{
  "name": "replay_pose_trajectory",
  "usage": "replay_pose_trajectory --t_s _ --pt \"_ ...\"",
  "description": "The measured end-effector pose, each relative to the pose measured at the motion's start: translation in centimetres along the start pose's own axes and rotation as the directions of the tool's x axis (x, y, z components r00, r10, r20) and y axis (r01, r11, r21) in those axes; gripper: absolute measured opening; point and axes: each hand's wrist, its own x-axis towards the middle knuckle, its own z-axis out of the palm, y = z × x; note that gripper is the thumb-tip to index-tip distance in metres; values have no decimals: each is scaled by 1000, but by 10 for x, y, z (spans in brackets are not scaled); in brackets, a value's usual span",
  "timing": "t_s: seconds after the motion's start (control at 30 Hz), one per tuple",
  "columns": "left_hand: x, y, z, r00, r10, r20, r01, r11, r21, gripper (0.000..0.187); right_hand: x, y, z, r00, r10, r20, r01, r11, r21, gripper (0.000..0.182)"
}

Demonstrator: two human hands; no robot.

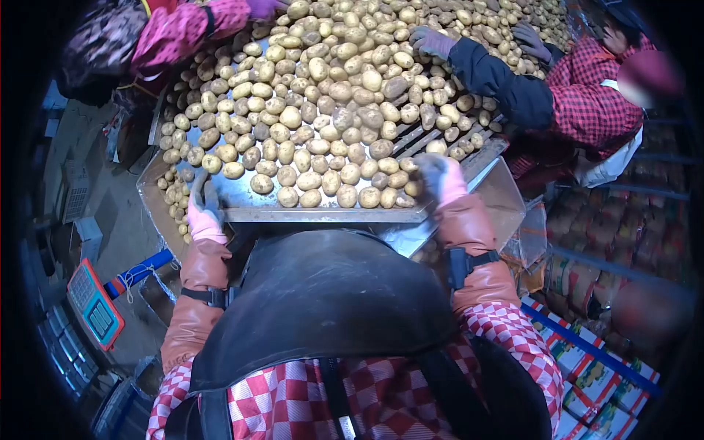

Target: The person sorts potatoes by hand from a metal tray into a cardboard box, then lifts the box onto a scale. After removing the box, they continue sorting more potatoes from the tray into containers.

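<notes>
Many potatoes (330, 110) cover a metal sorting table (249, 192) in front of me. My left hand (205, 202), in a grey and pink glove, is at the table's left front corner; its fingers point forward along the edge and no potato shows in it. At the right front corner, my right hand (441, 180) is beside the potatoes, blurred by motion. Its fingers are smeared, so whether it holds one cannot be made out. Dark slats (419, 139) show between potatoes near my right hand.
A co-worker (587, 110) at the right reaches both gloved hands into the pile. Another person's pink sleeve (191, 33) is at the upper left. A bin with potatoes (174, 192) stands left of the table, a scale (97, 304) lower left, printed boxes (587, 367) lower right.
</notes>
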Motion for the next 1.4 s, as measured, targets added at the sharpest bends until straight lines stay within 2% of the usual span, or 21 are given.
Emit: replay_pose_trajectory --t_s 0.07,0.1,0.2,0.3,0.37,0.47,0.57,0.63,0.7,0.77,0.83,0.93,1.0,1.07,1.1,1.13,1.17,1.27,1.33,1.37,1.4 --pt "6 -1 8 1000 -21 4 21 985 -170 37 15 0 35 940 -338 -34 293 857 -424 32" --pt "-2 6 16 998 -25 53 32 990 -137 37 -9 0 33 876 -479 61 356 554 -752 31" --pt "-7 15 23 991 78 109 -84 995 54 35 19 -18 56 932 -315 179 300 397 -867 36" --pt "-25 77 51 845 -369 387 345 929 133 32 39 -26 44 912 -270 308 390 348 -852 40" --pt "-24 85 84 705 183 685 -481 834 272 31 39 -29 45 900 -263 349 418 289 -861 42" --pt "-32 121 145 282 213 936 -762 643 83 43 35 -28 44 904 -283 322 395 262 -880 42" --pt "-52 128 203 140 183 973 -879 476 37 53 29 -48 31 924 -244 294 371 387 -844 48" --pt "-65 117 229 231 30 973 -889 412 198 47 22 -17 13 839 -520 159 478 567 -671 53" --pt "-64 95 249 277 -15 961 -889 375 262 43 7 3 8 940 -340 -34 335 935 -116 60" --pt "-58 91 266 281 -48 958 -910 305 282 41 -10 16 6 949 -313 -25 276 792 545 57" --pt "-52 90 273 247 -107 963 -915 301 268 41 -17 38 20 938 -340 -69 199 365 909 57" --pt "-51 114 254 405 -20 914 -681 660 316 40 -30 28 34 941 -265 -208 279 268 922 53" --pt "-55 136 230 469 -353 810 249 932 262 48 -27 16 46 903 -314 -294 420 498 758 47" --pt "-53 133 212 464 -309 830 758 623 -193 56 -31 -19 75 818 -465 -338 572 720 394 49" --pt "-54 127 199 501 -255 827 816 456 -354 58 -37 -34 98 699 -638 -322 694 713 94 56" --pt "-41 67 207 751 121 649 288 824 -487 69 -45 -48 120 511 -826 -239 780 563 -275 62" --pt "-44 75 188 719 250 648 218 805 -551 71 -54 -59 142 371 -923 -102 787 370 -494 68" --pt "-47 80 115 629 551 548 -117 764 -634 76 -62 -79 166 370 -878 304 924 312 -222 53" --pt "-42 57 57 711 38 702 499 676 -543 58 -59 -82 168 283 -910 302 958 285 -40 37" --pt "-29 26 34 608 -40 793 792 91 -603 50 -53 -90 167 275 -928 253 957 290 24 30" --pt "-32 33 5 537 -81 840 830 -129 -543 41 -19 -79 156 681 -673 289 590 738 327 28"
